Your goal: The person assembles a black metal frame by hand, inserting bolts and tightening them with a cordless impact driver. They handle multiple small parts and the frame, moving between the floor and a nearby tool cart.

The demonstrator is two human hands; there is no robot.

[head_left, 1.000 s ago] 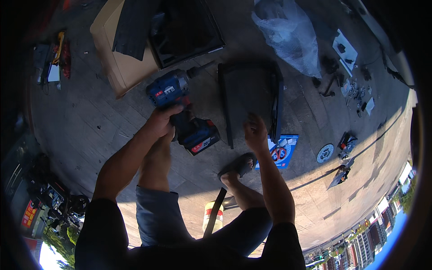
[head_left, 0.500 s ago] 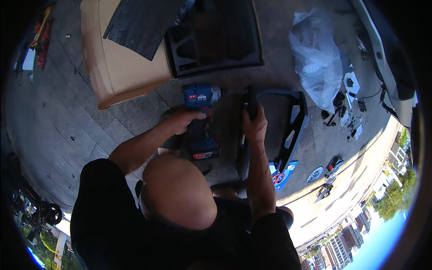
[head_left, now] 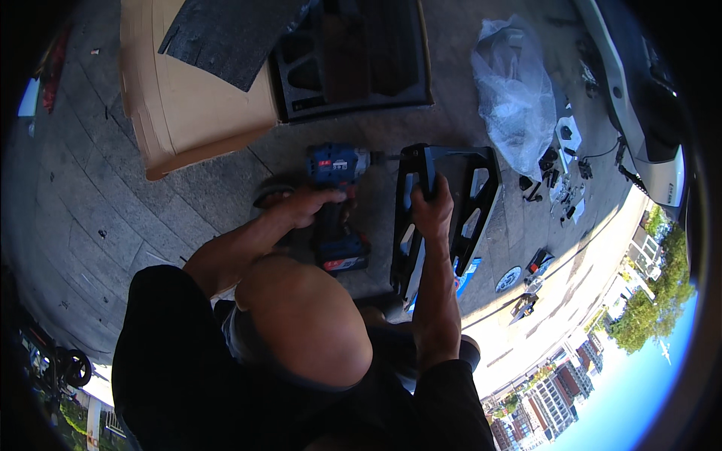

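My left hand (head_left: 314,204) is wrapped round the handle of a blue and black cordless drill (head_left: 328,167), which lies on its side in the view with its battery toward me. The drill's nose points right, and its thin dark bit reaches to the upper left corner of a black angular frame (head_left: 485,194); whether the tip touches cannot be made out. This frame has long side bars with slanted cut-outs. My right hand (head_left: 434,212) is closed round its near upper bar, close to that corner.
Beyond the drill stands an opened cardboard box (head_left: 203,113) with black foam (head_left: 301,101). Bubble wrap (head_left: 515,105) lies at the right, near scattered small black parts (head_left: 553,177) and a vehicle's edge (head_left: 620,98). A blue printed sheet (head_left: 468,276) lies partly under the frame.
The black frame has turned slightly in my right hand, so more of its cut-outs show. The drill keeps nearly the same place, and the background has shifted left.
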